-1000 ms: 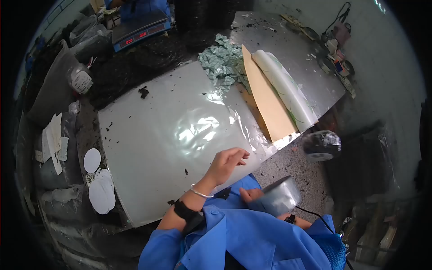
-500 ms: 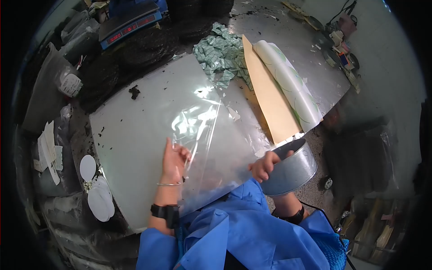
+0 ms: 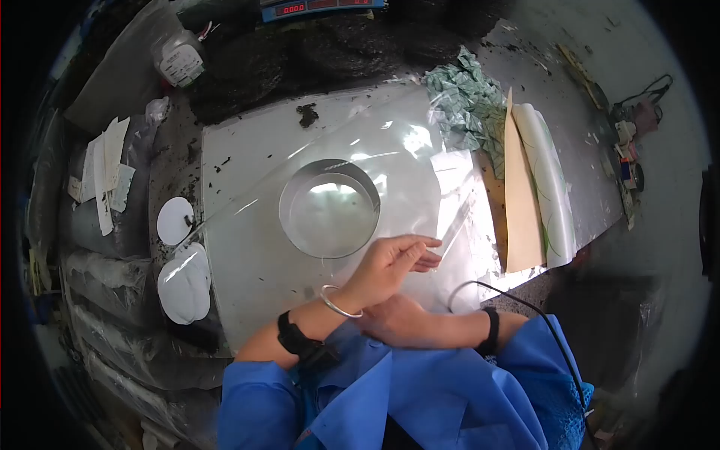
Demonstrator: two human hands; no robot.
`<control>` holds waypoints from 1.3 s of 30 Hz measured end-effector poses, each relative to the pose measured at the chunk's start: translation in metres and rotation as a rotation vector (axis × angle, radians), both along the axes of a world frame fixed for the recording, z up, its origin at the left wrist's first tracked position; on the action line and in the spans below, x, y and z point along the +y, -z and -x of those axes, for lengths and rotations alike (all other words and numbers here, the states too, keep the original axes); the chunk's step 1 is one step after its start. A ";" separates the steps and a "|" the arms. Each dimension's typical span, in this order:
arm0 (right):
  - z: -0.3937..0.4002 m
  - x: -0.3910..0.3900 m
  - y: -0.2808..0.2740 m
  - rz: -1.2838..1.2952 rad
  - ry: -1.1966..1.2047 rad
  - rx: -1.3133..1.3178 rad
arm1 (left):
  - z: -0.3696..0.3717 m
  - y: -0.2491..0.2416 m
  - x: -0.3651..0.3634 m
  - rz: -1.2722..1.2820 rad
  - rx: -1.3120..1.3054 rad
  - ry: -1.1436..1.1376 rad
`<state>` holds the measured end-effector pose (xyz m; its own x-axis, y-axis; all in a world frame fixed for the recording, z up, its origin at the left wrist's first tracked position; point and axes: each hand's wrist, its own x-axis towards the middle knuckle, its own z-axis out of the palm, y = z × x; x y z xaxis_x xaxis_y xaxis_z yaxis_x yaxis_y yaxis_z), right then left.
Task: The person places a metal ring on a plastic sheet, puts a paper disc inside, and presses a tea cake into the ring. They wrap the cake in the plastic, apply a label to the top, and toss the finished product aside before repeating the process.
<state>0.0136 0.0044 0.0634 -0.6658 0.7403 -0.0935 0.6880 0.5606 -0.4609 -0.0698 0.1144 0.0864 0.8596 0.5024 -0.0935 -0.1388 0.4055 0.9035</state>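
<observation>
A round metal ring (image 3: pixel 367 186) rests on the pale board in front of me. Clear plastic film (image 3: pixel 420 180) with bright glare spreads around it and seems to pass over it. My left hand (image 3: pixel 396 262), with a bangle at the wrist, reaches across to the right, just below the ring's lower right edge. Its fingers are drawn together and appear to pinch the film. Beneath it, my right hand (image 3: pixel 397 321) crosses leftward close to my body. Its fingertips are blurred and partly hidden behind the left wrist.
A patterned roll (image 3: pixel 544 187) and brown paper (image 3: pixel 523 202) lie at right, near crumpled green wrapping (image 3: pixel 469 97). White discs (image 3: pixel 184 289) are at the board's left edge. A plastic jar (image 3: pixel 180 64), dark bundles (image 3: pixel 300 64) and a digital scale (image 3: pixel 322 9) are farther back.
The metal ring has gone from my right hand to the board. My left hand has swung right, across my right hand, which has moved left. The view has shifted left and downward.
</observation>
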 end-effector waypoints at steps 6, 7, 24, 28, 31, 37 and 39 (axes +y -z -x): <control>-0.051 0.006 -0.036 0.096 0.347 0.550 | 0.007 0.125 -0.057 -0.976 -0.171 -0.205; -0.059 0.012 -0.035 0.018 0.654 0.648 | 0.038 0.072 -0.063 -0.493 0.054 -0.152; -0.142 0.370 -0.037 -0.468 0.766 0.196 | 0.342 0.144 0.168 -1.443 1.450 -1.035; -0.149 0.440 -0.009 -0.661 0.673 0.050 | 0.339 0.126 0.170 -0.717 1.324 -1.292; -0.152 0.458 0.003 -0.424 0.639 -0.156 | 0.334 0.123 0.179 -0.932 1.322 -1.278; -0.173 0.464 -0.001 -0.240 0.445 -0.395 | 0.326 0.038 0.167 -0.757 1.274 -1.351; -0.163 0.462 0.010 -0.321 0.475 -0.484 | 0.277 -0.009 0.138 -0.962 0.836 -1.470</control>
<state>0.1766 0.4663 0.0530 -0.2072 0.9780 -0.0259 0.9738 0.2087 0.0904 -0.3470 0.2522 0.0955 -0.3203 0.7981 0.5103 0.6591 -0.1992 0.7252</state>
